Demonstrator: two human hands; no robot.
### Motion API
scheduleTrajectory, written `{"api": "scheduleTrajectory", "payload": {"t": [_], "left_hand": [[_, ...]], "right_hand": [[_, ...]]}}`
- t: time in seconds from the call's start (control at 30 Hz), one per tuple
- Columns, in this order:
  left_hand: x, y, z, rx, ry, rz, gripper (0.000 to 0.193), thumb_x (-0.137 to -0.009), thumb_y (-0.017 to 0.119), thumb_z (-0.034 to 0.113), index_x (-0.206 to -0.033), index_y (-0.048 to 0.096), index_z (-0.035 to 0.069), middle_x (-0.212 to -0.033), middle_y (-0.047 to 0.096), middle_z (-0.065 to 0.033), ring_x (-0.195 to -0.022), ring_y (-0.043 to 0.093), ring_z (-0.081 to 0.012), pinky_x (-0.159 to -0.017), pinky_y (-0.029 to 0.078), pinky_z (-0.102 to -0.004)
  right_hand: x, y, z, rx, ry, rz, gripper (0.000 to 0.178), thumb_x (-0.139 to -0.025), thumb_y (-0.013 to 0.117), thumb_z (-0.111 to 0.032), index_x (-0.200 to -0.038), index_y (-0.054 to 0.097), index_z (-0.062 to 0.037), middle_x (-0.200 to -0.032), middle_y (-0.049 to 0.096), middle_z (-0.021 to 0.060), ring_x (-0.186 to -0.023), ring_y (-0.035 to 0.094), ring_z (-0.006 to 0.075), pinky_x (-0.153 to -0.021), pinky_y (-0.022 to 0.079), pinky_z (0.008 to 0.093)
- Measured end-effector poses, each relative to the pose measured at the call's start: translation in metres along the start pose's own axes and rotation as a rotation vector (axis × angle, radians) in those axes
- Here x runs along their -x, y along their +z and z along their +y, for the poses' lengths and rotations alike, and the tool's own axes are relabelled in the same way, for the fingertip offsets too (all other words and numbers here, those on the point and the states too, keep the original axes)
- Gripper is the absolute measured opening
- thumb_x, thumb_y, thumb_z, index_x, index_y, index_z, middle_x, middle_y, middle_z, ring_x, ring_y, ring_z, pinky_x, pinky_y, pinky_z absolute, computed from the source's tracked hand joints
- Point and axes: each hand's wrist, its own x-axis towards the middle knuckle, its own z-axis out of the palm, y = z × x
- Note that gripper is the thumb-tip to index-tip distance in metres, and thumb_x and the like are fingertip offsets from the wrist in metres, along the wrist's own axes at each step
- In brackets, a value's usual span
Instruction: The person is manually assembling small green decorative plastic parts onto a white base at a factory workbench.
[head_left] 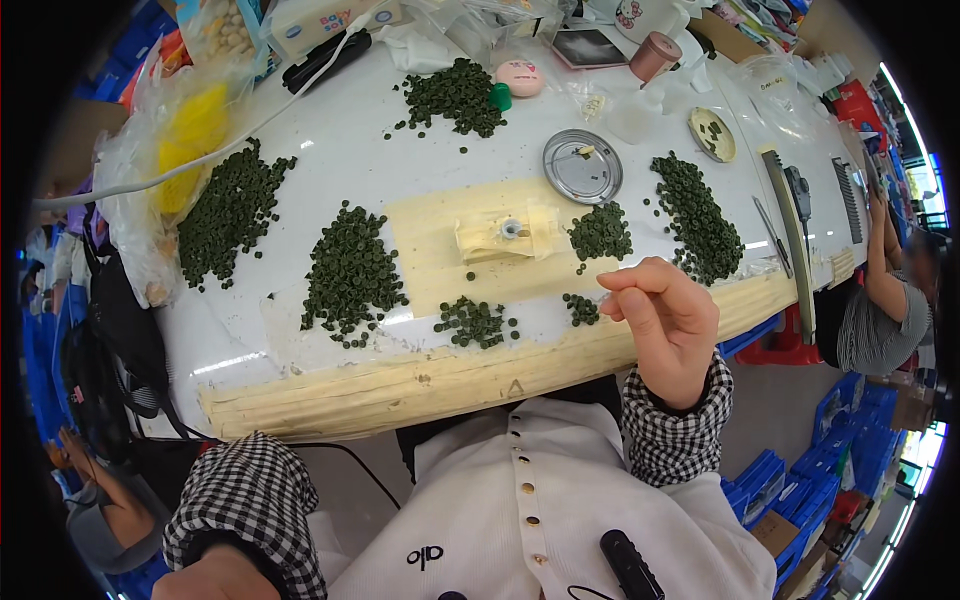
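right hand [675, 325] at pale block's [480, 241] 4 o'clock: grip near-pinched, cannot tell whether loaded. small green pile [580, 309] at that hand's 9 o'clock, probably for short reach. block mid-tabletop [340, 140]. left hand [215, 578], block's 7 o'clock: cropped, grip cannot tell.

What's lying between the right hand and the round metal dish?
In the head view, a pile of small dark green pieces lies between the right hand and the round metal dish.
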Motion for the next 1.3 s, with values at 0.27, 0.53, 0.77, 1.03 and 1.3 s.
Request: {"api": "scheduleTrajectory", "payload": {"t": [0.27, 0.53, 0.77, 1.03, 1.3], "left_hand": [[0.001, 0.0, 0.006, 0.054, 0.048, 0.002, 0.035, -0.078, 0.059, 0.0, -0.061, 0.034, 0.017, -0.053, 0.035, 0.009, -0.041, 0.032, -0.0011, -0.041, 0.019, -0.0199], [0.011, -0.004, -0.006, 0.261, 0.297, 0.136, 0.04, -0.08, 0.064, 0.004, -0.05, 0.039, 0.013, -0.053, 0.048, 0.0034, -0.033, 0.035, -0.0023, -0.032, 0.02, -0.0173], [0.05, -0.002, -0.063, 0.65, -1.075, 0.846, 0.025, -0.1, 0.041, 0.013, -0.124, 0.045, 0.007, -0.075, 0.04, 0.0021, -0.06, 0.041, -0.0084, -0.054, 0.033, -0.022], [0.083, 0.027, -0.109, 0.585, -1.493, 0.631, 0.027, -0.1, 0.04, 0.01, -0.122, 0.047, -0.005, -0.108, 0.058, -0.011, -0.085, 0.054, -0.0137, -0.077, 0.046, -0.0254], [0.08, 0.014, -0.141, 0.717, -1.511, 0.307, 0.032, -0.102, 0.042, 0.019, -0.121, 0.053, -0.004, -0.083, 0.056, 0.001, -0.068, 0.044, -0.0078, -0.066, 0.04, -0.0189]], "right_hand": [[0.001, -0.003, -0.001, 0.008, 0.0, 0.007, 0.013, -0.09, 0.058, -0.002, -0.097, 0.067, 0.0033, -0.077, 0.064, 0.0085, -0.069, 0.062, 0.0132, -0.064, 0.047, 0.0241], [-0.005, -0.007, 0.001, 0.192, -0.084, -0.053, 0.011, -0.083, 0.065, -0.001, -0.093, 0.067, 0.0008, -0.076, 0.063, 0.0088, -0.068, 0.059, 0.0171, -0.064, 0.046, 0.0272], [-0.006, 0.0, 0.016, 0.639, -0.214, -0.175, 0.013, -0.071, 0.072, -0.003, -0.077, 0.06, -0.0042, -0.076, 0.054, 0.0072, -0.078, 0.049, 0.0267, -0.068, 0.043, 0.0351], [-0.01, 0.01, 0.014, 0.745, -0.304, -0.246, 0.014, -0.072, 0.07, -0.007, -0.077, 0.057, -0.0051, -0.079, 0.051, 0.0069, -0.077, 0.048, 0.0259, -0.07, 0.043, 0.0351], [-0.006, 0.007, 0.017, 0.632, -0.314, -0.18, 0.017, -0.071, 0.069, 0.0, -0.077, 0.054, -0.0046, -0.075, 0.055, 0.0076, -0.072, 0.052, 0.0256, -0.064, 0.045, 0.0349]]}}
